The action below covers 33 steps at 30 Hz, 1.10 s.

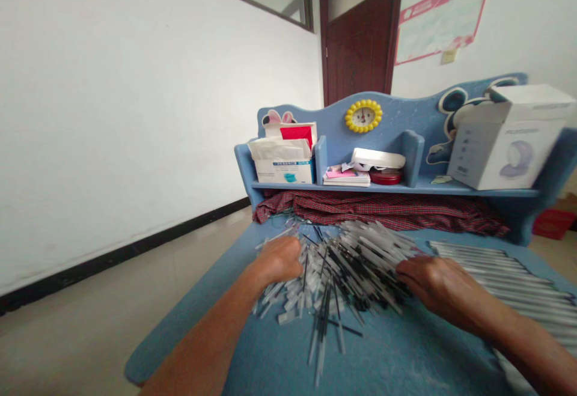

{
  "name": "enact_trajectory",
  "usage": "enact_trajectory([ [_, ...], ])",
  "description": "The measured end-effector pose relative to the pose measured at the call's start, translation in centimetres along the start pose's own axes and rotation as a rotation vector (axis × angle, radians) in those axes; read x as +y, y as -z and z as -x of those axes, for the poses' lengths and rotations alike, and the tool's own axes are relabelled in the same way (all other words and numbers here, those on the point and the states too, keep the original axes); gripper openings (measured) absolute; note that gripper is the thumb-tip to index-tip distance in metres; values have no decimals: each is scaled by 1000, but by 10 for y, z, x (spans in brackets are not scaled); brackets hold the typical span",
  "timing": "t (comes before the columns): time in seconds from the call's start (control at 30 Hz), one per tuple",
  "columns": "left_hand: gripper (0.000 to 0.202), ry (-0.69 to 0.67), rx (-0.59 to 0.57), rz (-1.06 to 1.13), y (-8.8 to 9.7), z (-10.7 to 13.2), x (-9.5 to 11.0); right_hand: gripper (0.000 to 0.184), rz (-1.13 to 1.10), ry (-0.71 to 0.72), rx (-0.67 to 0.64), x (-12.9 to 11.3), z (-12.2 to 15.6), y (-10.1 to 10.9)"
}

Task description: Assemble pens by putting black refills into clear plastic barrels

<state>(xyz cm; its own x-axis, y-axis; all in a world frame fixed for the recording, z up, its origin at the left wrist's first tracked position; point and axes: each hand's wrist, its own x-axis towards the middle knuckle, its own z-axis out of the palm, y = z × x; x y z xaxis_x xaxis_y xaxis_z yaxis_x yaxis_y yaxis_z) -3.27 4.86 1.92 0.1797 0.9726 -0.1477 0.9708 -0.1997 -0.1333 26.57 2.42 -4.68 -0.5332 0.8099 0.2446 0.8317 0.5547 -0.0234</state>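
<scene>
A large heap of pen parts (360,252) lies in the middle of the blue desk, with clear barrels and black, thin refill-like pieces mixed together. At the heap's left side my left hand (280,259) is closed over small translucent caps or tubes; its fingertips are hidden. My right hand (426,276) has its fingers pressed together at the heap's right edge, beside black pieces. Whatever either hand grips cannot be made out. Several dark-tipped pieces (323,330) stick out of the heap's front. To the right lies a row of pens (505,276), partly behind my right forearm.
Behind the heap, a checked red cloth (383,207) is bunched under a blue shelf (288,187). The shelf holds a mask box (283,167), papers, a red round tin (386,176) and a large white box (500,143). A white wall (135,95) is at left.
</scene>
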Motion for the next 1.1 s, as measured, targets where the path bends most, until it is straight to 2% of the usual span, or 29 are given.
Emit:
enact_trajectory([
  [0.2, 13, 77, 112, 110, 5, -2, -11, 27, -77, 29, 35, -7, -1, 2],
  [0.3, 10, 53, 170, 218, 4, -4, -8, 28, -194, 44, 24, -18, -2, 8],
  [0.43, 9, -81, 173, 444, -1, 2, 14, 26, -500, 12, 5, -39, -5, 14],
  [0.53, 13, -243, 152, 943, -5, 15, 35, 18, -752, -58, -7, -52, -5, 16],
  [0.63, 15, -331, 176, 1116, -9, 26, 54, 14, -985, -127, -12, -63, -5, 14],
  [0.83, 14, -399, 231, 1168, -18, 35, 72, 28, -1519, -181, 42, -82, -9, 3],
  [0.93, 15, -420, 221, 1169, -21, 36, 75, 32, -1580, -195, 50, -88, -11, 0],
  [1.1, 17, -457, 248, 1195, -21, 36, 76, 23, -1538, -173, 108, -83, -11, 1],
])
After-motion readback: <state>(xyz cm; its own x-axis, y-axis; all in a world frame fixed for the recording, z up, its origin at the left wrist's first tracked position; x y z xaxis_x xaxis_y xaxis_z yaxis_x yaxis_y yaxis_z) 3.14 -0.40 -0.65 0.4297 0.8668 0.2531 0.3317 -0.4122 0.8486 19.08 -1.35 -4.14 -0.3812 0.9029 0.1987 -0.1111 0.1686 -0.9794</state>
